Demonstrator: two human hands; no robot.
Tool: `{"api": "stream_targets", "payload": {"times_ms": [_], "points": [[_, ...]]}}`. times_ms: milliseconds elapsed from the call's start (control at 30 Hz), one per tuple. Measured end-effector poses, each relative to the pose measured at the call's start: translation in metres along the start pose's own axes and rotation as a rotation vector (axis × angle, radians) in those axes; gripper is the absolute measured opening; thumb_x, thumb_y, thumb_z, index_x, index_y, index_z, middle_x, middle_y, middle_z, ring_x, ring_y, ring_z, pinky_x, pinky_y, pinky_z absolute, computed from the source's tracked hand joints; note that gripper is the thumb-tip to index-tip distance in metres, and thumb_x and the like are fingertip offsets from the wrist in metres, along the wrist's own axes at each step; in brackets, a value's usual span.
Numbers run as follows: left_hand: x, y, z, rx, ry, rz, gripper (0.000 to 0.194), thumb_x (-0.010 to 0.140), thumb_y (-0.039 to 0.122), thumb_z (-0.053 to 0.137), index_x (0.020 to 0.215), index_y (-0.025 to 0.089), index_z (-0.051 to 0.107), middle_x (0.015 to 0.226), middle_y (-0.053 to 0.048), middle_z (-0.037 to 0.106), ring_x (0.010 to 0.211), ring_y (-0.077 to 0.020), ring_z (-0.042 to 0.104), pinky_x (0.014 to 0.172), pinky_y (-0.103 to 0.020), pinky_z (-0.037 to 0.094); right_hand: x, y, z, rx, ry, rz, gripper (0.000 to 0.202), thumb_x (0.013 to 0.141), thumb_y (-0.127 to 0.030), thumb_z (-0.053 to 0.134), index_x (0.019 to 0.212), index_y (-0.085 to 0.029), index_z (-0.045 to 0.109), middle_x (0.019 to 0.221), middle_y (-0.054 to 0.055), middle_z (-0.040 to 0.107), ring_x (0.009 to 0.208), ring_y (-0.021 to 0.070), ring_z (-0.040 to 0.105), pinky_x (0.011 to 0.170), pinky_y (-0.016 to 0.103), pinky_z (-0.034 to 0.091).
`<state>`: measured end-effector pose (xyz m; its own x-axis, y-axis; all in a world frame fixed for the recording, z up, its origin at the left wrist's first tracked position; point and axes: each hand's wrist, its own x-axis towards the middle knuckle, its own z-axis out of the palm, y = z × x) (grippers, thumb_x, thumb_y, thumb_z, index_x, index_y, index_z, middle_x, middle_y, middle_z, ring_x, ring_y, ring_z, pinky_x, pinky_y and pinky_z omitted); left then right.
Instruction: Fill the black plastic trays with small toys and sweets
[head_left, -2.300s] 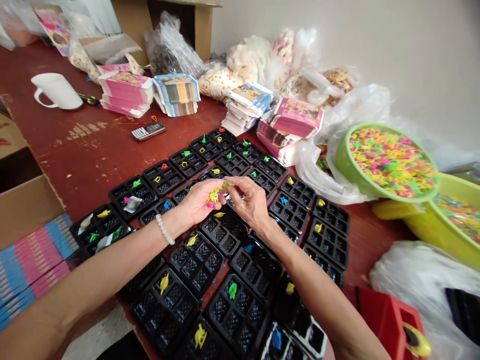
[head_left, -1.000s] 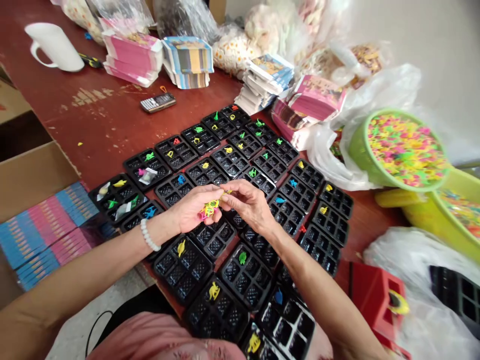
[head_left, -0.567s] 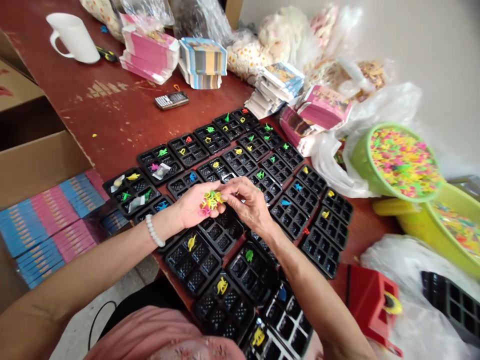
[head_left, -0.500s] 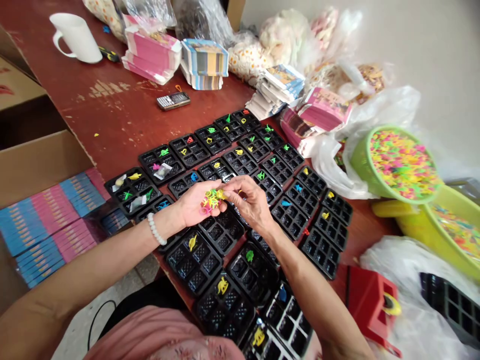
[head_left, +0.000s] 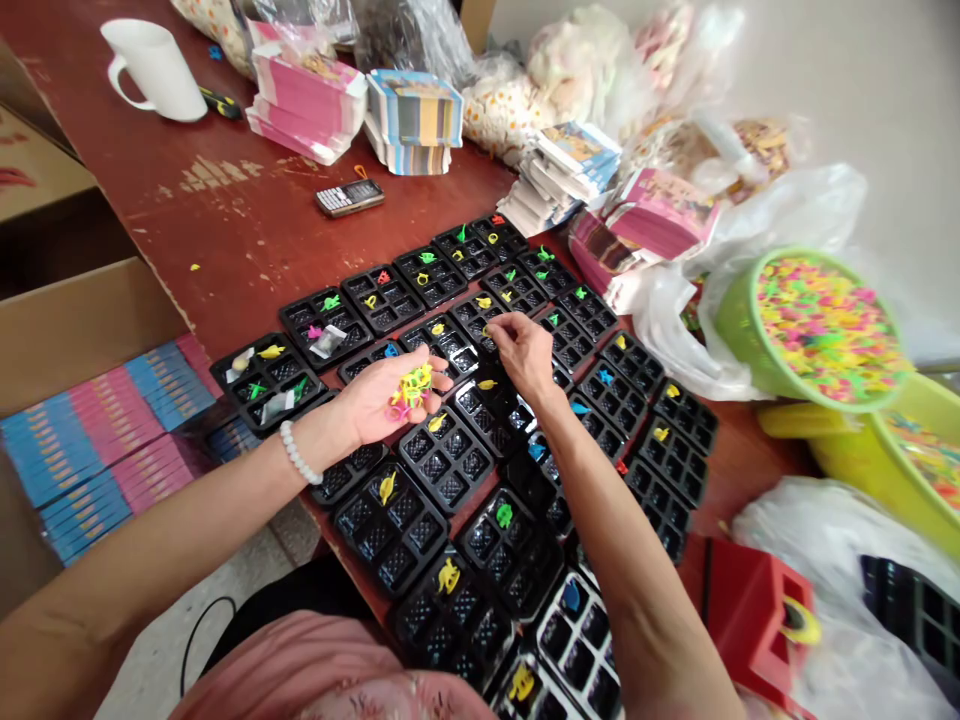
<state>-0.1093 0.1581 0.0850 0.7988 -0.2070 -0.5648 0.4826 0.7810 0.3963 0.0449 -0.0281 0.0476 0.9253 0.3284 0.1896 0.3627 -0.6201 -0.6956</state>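
My left hand (head_left: 386, 395) is palm up and cupped around a small heap of plastic rings (head_left: 412, 388), mostly yellow and green with some pink. A white bead bracelet circles that wrist. Farther out, my right hand (head_left: 525, 350) pinches what looks like a yellow ring (head_left: 487, 331) at the fingertips, low over a black compartment tray (head_left: 480, 322). That tray has a yellow toy (head_left: 484, 301) in one compartment. Many similar black trays, such as one nearer me (head_left: 446, 470), lie in rows, most with a small toy figure in one compartment.
Green (head_left: 724, 310) and yellow (head_left: 832, 450) tubs of colourful pieces stand at right, near a red tape dispenser (head_left: 750, 620). Stacked printed boxes (head_left: 304, 105), a phone (head_left: 349, 198) and a white mug (head_left: 157, 70) are toward the back. A carton (head_left: 82, 310) with packed boxes is at left.
My right hand has left the heap in my left palm and moved up and right over a tray. My left hand has shifted slightly left, with its fingers more spread.
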Motion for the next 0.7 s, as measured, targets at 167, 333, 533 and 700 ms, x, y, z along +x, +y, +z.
{"api": "stream_targets", "payload": {"times_ms": [167, 333, 533, 700], "points": [[-0.007, 0.009, -0.001, 0.006, 0.008, -0.035, 0.039, 0.108, 0.031, 0.042, 0.097, 0.006, 0.069, 0.079, -0.015, 0.070, 0.052, -0.0157, 0.064, 0.035, -0.017, 0.040, 0.004, -0.001, 0.006, -0.052, 0.006, -0.112, 0.018, 0.091, -0.030, 0.065, 0.098, -0.020, 0.079, 0.097, 0.007, 0.077, 0.087, 0.0224, 0.068, 0.085, 0.037, 0.052], [-0.005, 0.006, -0.004, 0.010, -0.077, -0.031, 0.026, 0.101, 0.020, 0.046, 0.096, 0.007, 0.068, 0.084, -0.017, 0.071, 0.053, -0.0181, 0.066, 0.034, -0.019, 0.040, -0.037, -0.043, -0.005, 0.182, -0.272, -0.375, 0.031, 0.101, -0.047, 0.061, 0.112, -0.024, 0.078, 0.107, 0.007, 0.074, 0.097, 0.0214, 0.068, 0.090, 0.038, 0.056], [-0.008, -0.002, -0.010, 0.058, -0.103, -0.049, 0.014, 0.090, 0.013, 0.051, 0.082, 0.011, 0.061, 0.068, -0.008, 0.063, 0.049, -0.0199, 0.066, 0.033, -0.020, 0.038, -0.066, -0.068, 0.000, 0.154, -0.395, -0.475, 0.035, 0.102, -0.049, 0.058, 0.119, -0.024, 0.076, 0.116, 0.010, 0.071, 0.106, 0.0232, 0.067, 0.096, 0.042, 0.054], [-0.016, -0.003, -0.015, 0.023, -0.152, -0.073, 0.022, 0.091, 0.016, 0.046, 0.091, 0.007, 0.066, 0.079, -0.015, 0.069, 0.054, -0.0209, 0.067, 0.034, -0.020, 0.039, -0.074, -0.066, 0.005, 0.307, -0.325, -0.287, 0.039, 0.101, -0.055, 0.059, 0.117, -0.022, 0.073, 0.111, 0.008, 0.075, 0.097, 0.0205, 0.068, 0.092, 0.038, 0.055]]}}
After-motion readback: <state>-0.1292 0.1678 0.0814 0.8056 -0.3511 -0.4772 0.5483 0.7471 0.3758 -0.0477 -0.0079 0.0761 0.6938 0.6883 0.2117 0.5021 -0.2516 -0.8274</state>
